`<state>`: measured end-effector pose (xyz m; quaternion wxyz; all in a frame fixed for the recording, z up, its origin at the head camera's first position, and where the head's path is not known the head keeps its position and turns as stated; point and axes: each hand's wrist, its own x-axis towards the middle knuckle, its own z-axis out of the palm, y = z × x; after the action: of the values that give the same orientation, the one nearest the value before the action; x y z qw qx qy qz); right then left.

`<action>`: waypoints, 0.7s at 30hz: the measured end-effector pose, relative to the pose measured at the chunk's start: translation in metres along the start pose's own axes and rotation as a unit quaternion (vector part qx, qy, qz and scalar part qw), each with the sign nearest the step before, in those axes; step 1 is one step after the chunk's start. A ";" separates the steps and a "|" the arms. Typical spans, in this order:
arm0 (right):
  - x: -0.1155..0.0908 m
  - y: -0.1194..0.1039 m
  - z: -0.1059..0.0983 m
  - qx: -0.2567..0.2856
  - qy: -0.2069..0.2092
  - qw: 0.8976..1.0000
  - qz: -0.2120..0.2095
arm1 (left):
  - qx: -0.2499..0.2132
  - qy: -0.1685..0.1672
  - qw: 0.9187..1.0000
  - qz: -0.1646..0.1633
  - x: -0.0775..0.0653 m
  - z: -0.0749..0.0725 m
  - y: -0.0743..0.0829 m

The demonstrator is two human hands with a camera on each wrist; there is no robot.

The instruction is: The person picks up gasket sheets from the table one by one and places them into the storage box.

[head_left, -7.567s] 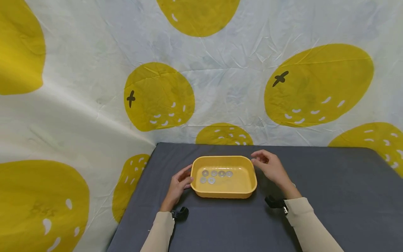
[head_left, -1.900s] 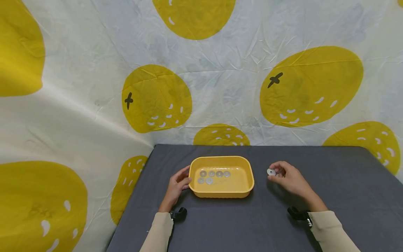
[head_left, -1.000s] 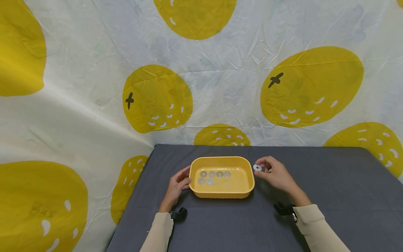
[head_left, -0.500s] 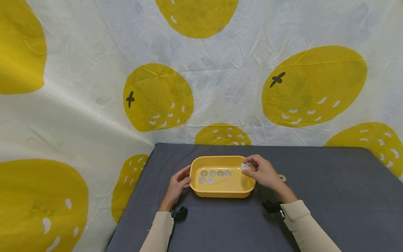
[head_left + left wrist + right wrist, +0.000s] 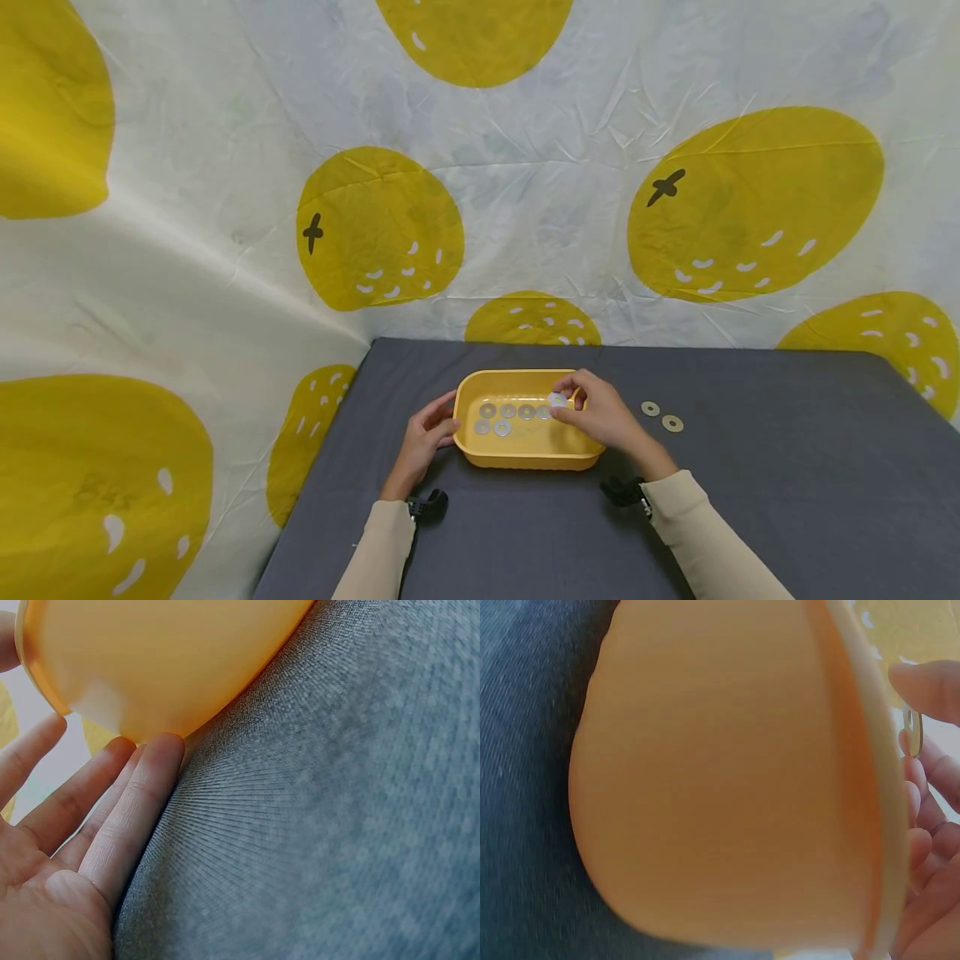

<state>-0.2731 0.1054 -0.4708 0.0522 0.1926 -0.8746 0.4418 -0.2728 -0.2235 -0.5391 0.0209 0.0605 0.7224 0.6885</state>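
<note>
A yellow tray (image 5: 468, 446) stands on the table, with several flat metal washers (image 5: 502, 427) in two rows on its floor. My left hand (image 5: 422, 443) is at the tray's left end, fairly straight fingers (image 5: 124, 814) touching its outer wall, thumb by the rim. Between thumb and fingertips, my right hand (image 5: 600, 414) pinches a silver washer (image 5: 557, 399) over the tray, just right of the upper row. The right wrist view has this washer edge-on beyond the tray's rim. The right hand hides part of the tray's right end.
Two more washers (image 5: 672, 423) lie on the dark grey tablecloth (image 5: 787, 467) to the right of the tray. A white curtain with yellow fruit shapes (image 5: 757, 204) hangs behind the table and along its left side.
My right hand has carried a washer from right of the tray leftward over its rim and inside. The two washers on the cloth have come into sight. My left hand has stayed put.
</note>
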 end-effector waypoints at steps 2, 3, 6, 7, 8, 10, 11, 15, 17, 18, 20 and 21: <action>0.002 -0.001 0.004 -0.001 -0.004 1.000 -0.004 | -0.002 -0.001 1.000 -0.001 0.000 0.000 0.000; 0.002 -0.002 0.006 0.000 -0.007 1.000 -0.006 | -0.002 -0.001 1.000 -0.001 0.001 0.000 -0.001; 0.005 -0.005 0.011 0.010 -0.016 1.000 -0.011 | -0.005 0.003 1.000 -0.006 0.001 0.000 -0.001; 0.006 -0.006 0.013 0.014 -0.018 1.000 -0.012 | -0.005 0.004 1.000 -0.007 0.001 0.000 -0.001; 0.007 -0.006 0.015 0.020 -0.022 0.999 -0.013 | -0.006 0.004 1.000 -0.007 0.001 0.000 -0.001; 0.009 -0.007 0.018 0.027 -0.027 0.999 -0.012 | -0.005 0.006 1.000 -0.007 0.001 0.000 0.000; 0.010 -0.007 0.020 0.028 -0.029 0.999 -0.012 | -0.004 0.006 1.000 -0.006 0.000 0.000 0.000; 0.013 -0.008 0.026 0.026 -0.037 0.999 -0.010 | -0.001 0.004 1.000 -0.003 0.000 0.000 0.000; 0.014 -0.009 0.029 0.025 -0.039 0.999 -0.010 | 0.001 0.001 1.000 -0.002 0.000 0.000 0.000; 0.015 -0.008 0.030 0.026 -0.041 0.999 -0.010 | 0.003 0.000 1.000 0.000 0.000 0.000 -0.001; 0.017 -0.008 0.032 0.027 -0.046 0.998 -0.013 | 0.003 0.000 1.000 0.002 0.000 0.000 -0.001; 0.018 -0.007 0.033 0.028 -0.048 0.998 -0.013 | 0.002 -0.001 1.000 0.002 0.000 0.000 -0.001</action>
<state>-0.2843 0.0700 -0.4809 0.0104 0.2259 -0.8611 0.4553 -0.2730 -0.2237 -0.5403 0.0196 0.0627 0.7238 0.6869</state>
